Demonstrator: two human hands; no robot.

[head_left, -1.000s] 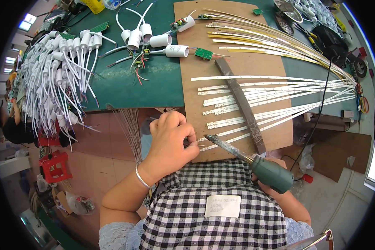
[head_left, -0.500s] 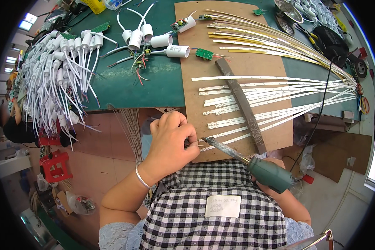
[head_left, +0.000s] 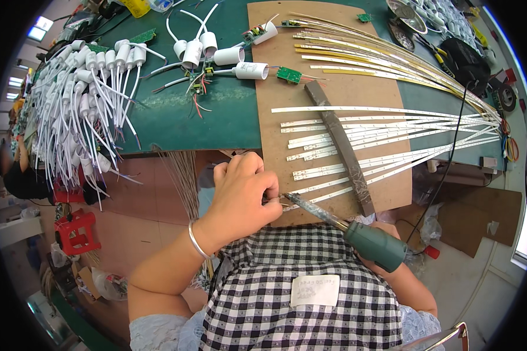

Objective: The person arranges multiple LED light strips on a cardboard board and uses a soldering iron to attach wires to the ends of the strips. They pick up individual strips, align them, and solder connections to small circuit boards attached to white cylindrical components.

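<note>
Left hand (head_left: 240, 193) fingers pinch the white LED strip's (head_left: 334, 184) end steady at the green-handled soldering iron's (head_left: 357, 234) tip; right hand (head_left: 386, 231), at four o'clock, grips it.

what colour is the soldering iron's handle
Dark green, with a grey metal shaft; the soldering iron shows best in the head view, at the board's near edge.

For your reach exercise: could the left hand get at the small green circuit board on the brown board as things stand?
Probably yes: the left hand pinches a strip end at the brown board's near edge, and open board lies between it and the green circuit board. It would first let go.
</note>
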